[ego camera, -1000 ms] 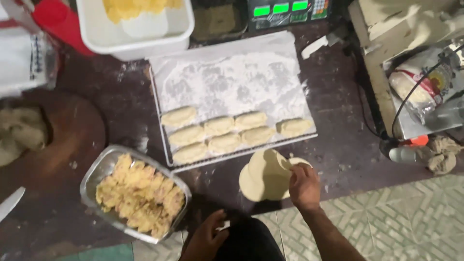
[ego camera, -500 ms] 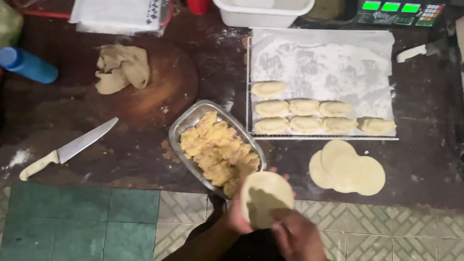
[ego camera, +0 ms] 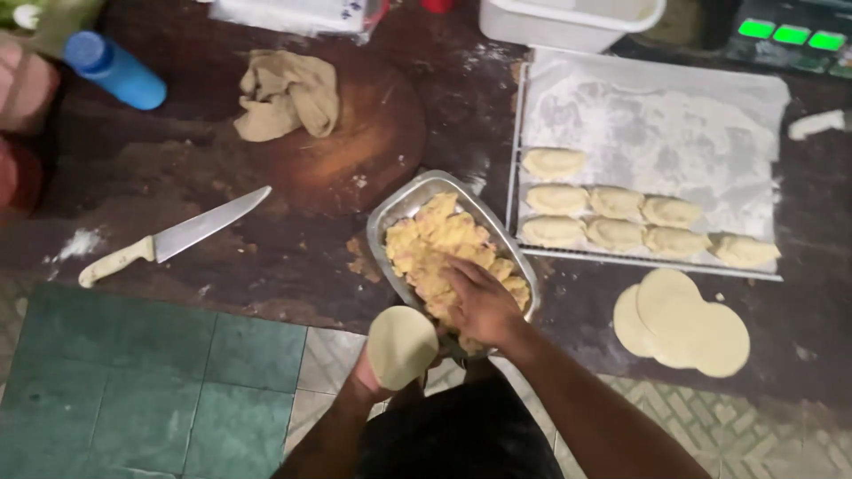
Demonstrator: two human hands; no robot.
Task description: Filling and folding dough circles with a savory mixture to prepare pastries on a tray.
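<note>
While seen from the head camera: left hand (ego camera: 377, 372) cupped under a round dough disc (ego camera: 402, 346), held just off the counter edge. Right hand (ego camera: 484, 302) reaching into the metal tray (ego camera: 399, 206) of yellow filling (ego camera: 444, 244), fingers curled down into the mash, apparently pinching up a portion, though whether closed on any cannot be told. Judging by the layout, well under way: eight filled pasties (ego camera: 621, 217) lined up on the floured baking sheet (ego camera: 657, 106), three flat discs (ego camera: 682, 321) stacked just below it, waiting. Off to the side, knife (ego camera: 173, 238), crumpled cloth (ego camera: 288, 91) on a round wooden board (ego camera: 355, 151), blue bottle (ego camera: 114, 69).
</note>
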